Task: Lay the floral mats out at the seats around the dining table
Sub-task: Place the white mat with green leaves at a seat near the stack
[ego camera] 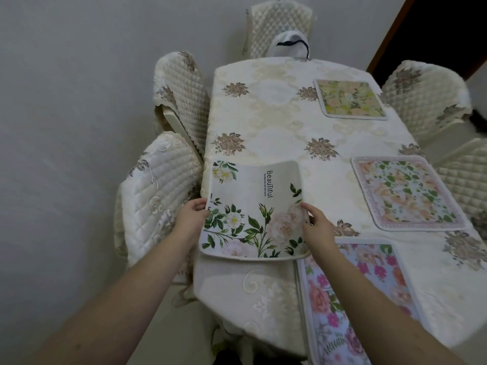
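Gripping one white floral mat (pixel 253 209) by its side edges, the left hand (pixel 190 216) and right hand (pixel 317 224) hold it at the table's (pixel 276 122) left side. Three more floral mats lie flat; five quilted chairs surround.

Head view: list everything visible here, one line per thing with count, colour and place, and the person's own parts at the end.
Dining table: one, under a cream cloth with brown flower motifs, centre.
White mat with roses: one, printed "Beautiful", held at the table's near left edge, its near end lifted.
Yellow-green mat: one, flat, far right.
Peach-and-green mat: one, flat, middle right.
Pink-flowered mat: one, near right.
Chairs: five in view, cream quilted covers, two left, one at the far end, two right.
White bag: one, dark cord, far end.
Left hand: grips the white mat's left edge.
Right hand: grips its right edge.
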A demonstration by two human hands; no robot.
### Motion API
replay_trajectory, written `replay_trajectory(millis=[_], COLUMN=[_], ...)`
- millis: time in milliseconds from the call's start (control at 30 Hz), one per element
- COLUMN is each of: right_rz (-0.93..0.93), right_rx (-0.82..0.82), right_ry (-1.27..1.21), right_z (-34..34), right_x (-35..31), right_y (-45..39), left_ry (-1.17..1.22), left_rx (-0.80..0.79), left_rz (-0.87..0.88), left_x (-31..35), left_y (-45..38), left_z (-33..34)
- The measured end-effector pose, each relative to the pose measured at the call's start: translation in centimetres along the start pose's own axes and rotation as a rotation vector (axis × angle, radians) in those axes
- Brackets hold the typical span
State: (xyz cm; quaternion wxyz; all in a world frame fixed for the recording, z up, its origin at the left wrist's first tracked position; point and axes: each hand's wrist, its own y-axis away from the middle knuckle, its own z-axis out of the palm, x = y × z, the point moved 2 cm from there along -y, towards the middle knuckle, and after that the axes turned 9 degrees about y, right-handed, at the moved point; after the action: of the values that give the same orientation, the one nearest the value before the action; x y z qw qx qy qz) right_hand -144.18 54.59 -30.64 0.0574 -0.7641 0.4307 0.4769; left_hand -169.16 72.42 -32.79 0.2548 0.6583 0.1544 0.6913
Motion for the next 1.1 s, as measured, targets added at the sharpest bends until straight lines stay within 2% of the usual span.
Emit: replay_trajectory(millis=[400, 667, 967, 1100], right_rz=[0.045, 0.117, 0.080, 0.009], right_rx=[-0.025, -0.042, -0.060, -0.060], right_ry=[-0.030, -0.069, -0.029, 0.173], right_z=[0.1, 0.5, 0.7, 0.9], right_x=[0.0, 0.9, 2.9, 3.3], right_y=[-5.6, -7.4, -8.5, -8.4], left_ry=[0.039, -0.010, -0.185, -0.374], left_rx=[0.008, 0.008, 0.017, 0.042], left_rz=[-0.037, 0.025, 0.125, 0.202], left_x=[-1.6, -2.2, -3.3, -3.5], left_y=[-4.8, -5.8, -5.9, -6.2], left_z=[1.4, 2.0, 1.4, 1.4])
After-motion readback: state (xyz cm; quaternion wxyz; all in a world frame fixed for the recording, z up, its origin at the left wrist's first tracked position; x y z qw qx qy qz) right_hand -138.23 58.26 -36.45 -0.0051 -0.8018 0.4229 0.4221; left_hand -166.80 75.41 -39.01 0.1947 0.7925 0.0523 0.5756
